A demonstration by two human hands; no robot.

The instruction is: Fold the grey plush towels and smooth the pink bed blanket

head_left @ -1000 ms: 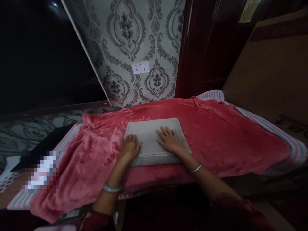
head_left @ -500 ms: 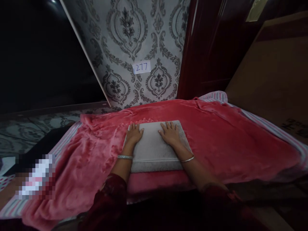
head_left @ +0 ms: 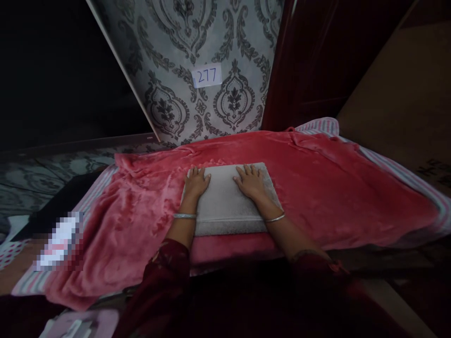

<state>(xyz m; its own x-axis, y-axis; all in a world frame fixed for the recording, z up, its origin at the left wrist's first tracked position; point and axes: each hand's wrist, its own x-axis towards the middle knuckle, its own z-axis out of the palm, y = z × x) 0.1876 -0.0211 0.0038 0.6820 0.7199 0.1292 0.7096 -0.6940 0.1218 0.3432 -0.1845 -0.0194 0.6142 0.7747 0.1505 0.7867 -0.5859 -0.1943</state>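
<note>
A folded grey cloth (head_left: 223, 199), plush at its edges like a towel or mat, lies flat on a red plush blanket (head_left: 334, 188). My left hand (head_left: 197, 182) rests palm down on its far left corner, fingers stretched out. Near the far right corner, my right hand (head_left: 251, 182) lies flat on the same cloth with its fingers spread. Neither hand grips anything. Both palms touch the top layer, and the bare middle of the cloth shows between them.
Striped fabric (head_left: 398, 171) shows under the blanket's edges. Behind stands a patterned wall (head_left: 200, 108) with a paper label (head_left: 207, 75) reading 277. A large dark screen (head_left: 66, 70) is at left, a dark red door (head_left: 313, 61) and a brown cardboard panel (head_left: 398, 94) at right.
The camera has tipped down slightly, so the scene sits higher in view and a pale pink object shows at bottom left. Both hands stay flat on the grey cloth.
</note>
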